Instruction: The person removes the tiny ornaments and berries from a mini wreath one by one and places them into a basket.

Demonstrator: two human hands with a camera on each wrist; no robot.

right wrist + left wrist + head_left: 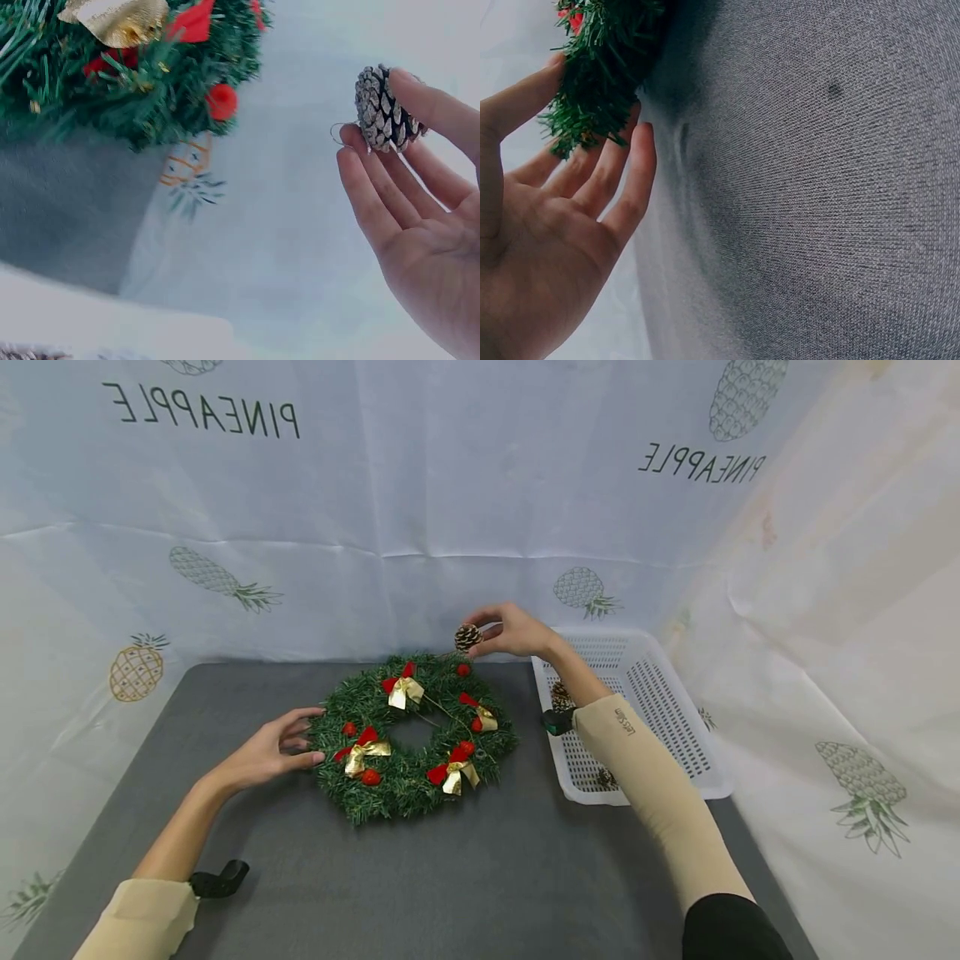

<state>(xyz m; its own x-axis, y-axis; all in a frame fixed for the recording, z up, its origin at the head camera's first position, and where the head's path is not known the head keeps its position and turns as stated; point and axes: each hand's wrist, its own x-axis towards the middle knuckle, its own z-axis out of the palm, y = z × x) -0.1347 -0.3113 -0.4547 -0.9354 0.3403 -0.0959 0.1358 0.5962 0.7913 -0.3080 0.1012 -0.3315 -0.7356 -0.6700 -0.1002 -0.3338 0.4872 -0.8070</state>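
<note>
A green Christmas wreath point(390, 802) with red and gold bows and red berries lies on the grey table. My left hand point(264, 752) holds its left edge, the thumb on one side and the fingers on the other; the left wrist view shows this hand point(570, 202) at the green tips. Above the wreath's upper right rim, my right hand point(510, 631) pinches a pinecone point(468, 637). In the right wrist view the pinecone point(384, 109) has pale-tipped scales and a thin wire loop point(337, 133), and hangs apart from the wreath.
To the right stands a white perforated basket point(675, 718) holding more pinecones point(561, 697), partly hidden by the right forearm. A white curtain point(450, 485) printed with pineapples hangs behind the grey table point(450, 885).
</note>
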